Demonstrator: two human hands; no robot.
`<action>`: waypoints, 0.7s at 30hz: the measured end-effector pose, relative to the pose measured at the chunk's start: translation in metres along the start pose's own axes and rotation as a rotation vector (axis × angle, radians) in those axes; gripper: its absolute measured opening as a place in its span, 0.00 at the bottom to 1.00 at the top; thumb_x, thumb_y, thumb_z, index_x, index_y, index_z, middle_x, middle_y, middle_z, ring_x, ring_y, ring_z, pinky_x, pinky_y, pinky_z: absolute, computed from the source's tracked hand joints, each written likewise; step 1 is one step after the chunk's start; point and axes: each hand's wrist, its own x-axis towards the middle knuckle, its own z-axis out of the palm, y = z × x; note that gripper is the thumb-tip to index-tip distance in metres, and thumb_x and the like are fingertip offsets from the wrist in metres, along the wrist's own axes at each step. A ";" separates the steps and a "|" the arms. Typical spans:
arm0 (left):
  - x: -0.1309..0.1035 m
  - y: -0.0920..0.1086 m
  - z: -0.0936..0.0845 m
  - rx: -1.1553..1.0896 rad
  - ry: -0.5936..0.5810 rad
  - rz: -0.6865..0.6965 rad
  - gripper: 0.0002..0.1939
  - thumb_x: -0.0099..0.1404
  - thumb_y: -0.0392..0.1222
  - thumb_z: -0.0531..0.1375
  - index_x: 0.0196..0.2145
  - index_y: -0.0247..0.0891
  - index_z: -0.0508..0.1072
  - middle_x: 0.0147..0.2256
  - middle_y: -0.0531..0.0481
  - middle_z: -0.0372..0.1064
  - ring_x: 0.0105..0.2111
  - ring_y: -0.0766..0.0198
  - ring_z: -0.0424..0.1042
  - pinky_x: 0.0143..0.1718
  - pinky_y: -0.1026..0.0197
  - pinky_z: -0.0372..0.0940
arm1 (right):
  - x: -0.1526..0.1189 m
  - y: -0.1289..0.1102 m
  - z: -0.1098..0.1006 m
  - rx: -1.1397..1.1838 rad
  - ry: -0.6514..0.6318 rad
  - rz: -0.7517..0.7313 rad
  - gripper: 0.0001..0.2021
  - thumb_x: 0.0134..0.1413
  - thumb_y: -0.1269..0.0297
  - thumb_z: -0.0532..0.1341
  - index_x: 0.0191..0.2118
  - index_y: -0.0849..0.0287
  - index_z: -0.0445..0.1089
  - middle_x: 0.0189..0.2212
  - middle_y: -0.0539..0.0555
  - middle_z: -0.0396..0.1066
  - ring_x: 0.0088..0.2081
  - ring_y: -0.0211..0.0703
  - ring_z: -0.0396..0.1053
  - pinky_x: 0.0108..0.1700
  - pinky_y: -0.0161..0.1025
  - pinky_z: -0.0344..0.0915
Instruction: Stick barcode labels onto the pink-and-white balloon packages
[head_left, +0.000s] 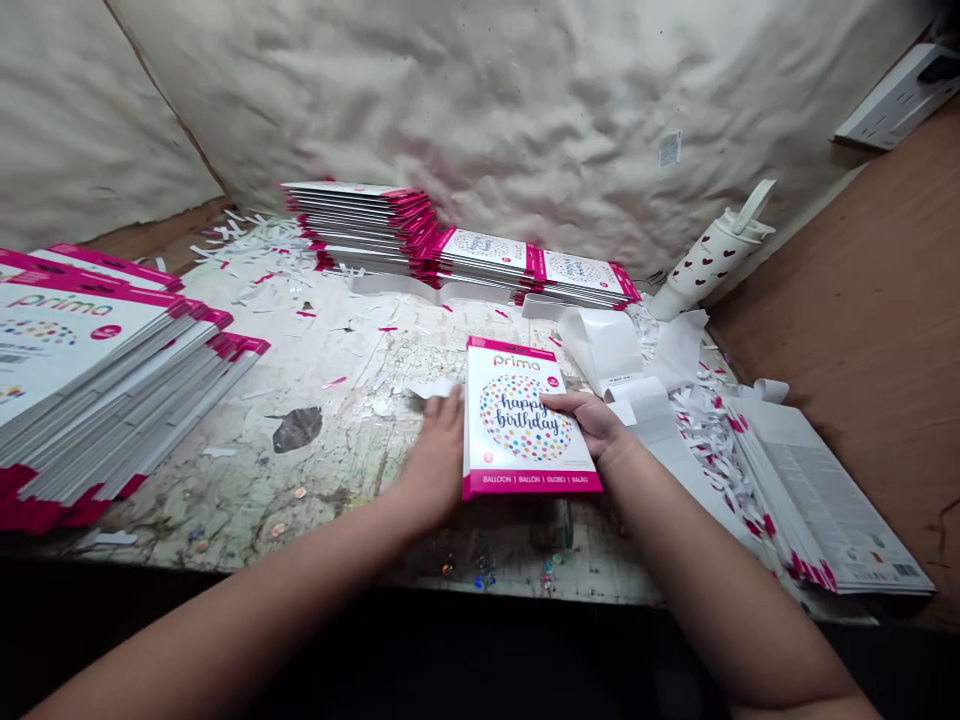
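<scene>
A white and pink "happy birthday" balloon packet (525, 430) is held above the near middle of the table, its printed front facing up. My right hand (596, 420) grips its right edge, thumb on top and the other fingers hidden underneath. Along the packet's left edge lies my left hand (442, 435), slightly blurred, its fingers stretched out and not wrapped round it. Whether one packet or a few are held together, I cannot tell. Just past the left fingers is a scrap of white paper (433, 388).
Stacks of balloon packets stand at the left (112, 390), the back (360, 225) and the back right (577, 275). More packets (832, 500) lie at the right. White backing strips (607, 345) and paper shreds (255, 245) litter the table. A heart-patterned tumbler (705, 265) leans near the right wall.
</scene>
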 end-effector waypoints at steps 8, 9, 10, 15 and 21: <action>0.012 -0.049 -0.061 0.791 0.007 0.537 0.21 0.65 0.43 0.49 0.50 0.29 0.69 0.54 0.33 0.62 0.54 0.46 0.60 0.55 0.45 0.53 | 0.011 0.000 -0.017 -0.066 0.205 -0.048 0.18 0.49 0.79 0.56 0.48 0.67 0.64 0.26 0.57 0.76 0.29 0.48 0.75 0.48 0.53 0.67; 0.021 -0.047 -0.061 0.790 0.008 0.593 0.20 0.65 0.40 0.49 0.50 0.29 0.69 0.54 0.34 0.63 0.53 0.48 0.61 0.55 0.47 0.54 | 0.011 0.000 -0.016 -0.072 0.210 -0.050 0.18 0.49 0.79 0.56 0.48 0.67 0.64 0.26 0.57 0.76 0.29 0.48 0.75 0.48 0.54 0.67; 0.030 -0.044 -0.059 0.794 -0.030 0.660 0.20 0.64 0.37 0.49 0.51 0.29 0.68 0.54 0.36 0.63 0.53 0.49 0.61 0.54 0.48 0.55 | 0.011 0.000 -0.015 -0.076 0.211 -0.051 0.18 0.49 0.79 0.56 0.48 0.67 0.64 0.27 0.57 0.76 0.29 0.48 0.75 0.48 0.54 0.67; 0.062 -0.043 -0.048 0.915 -0.427 0.838 0.23 0.63 0.29 0.48 0.55 0.36 0.64 0.56 0.42 0.62 0.55 0.53 0.62 0.53 0.50 0.56 | 0.002 0.003 -0.011 -0.078 0.185 -0.054 0.19 0.47 0.79 0.57 0.48 0.67 0.65 0.30 0.59 0.76 0.32 0.50 0.75 0.47 0.53 0.67; 0.035 -0.061 -0.061 1.000 -0.499 0.778 0.27 0.61 0.27 0.46 0.58 0.35 0.60 0.59 0.41 0.56 0.56 0.53 0.60 0.54 0.49 0.56 | -0.003 0.007 0.004 -0.108 0.134 -0.124 0.14 0.46 0.76 0.59 0.42 0.64 0.67 0.31 0.58 0.76 0.33 0.49 0.75 0.44 0.52 0.68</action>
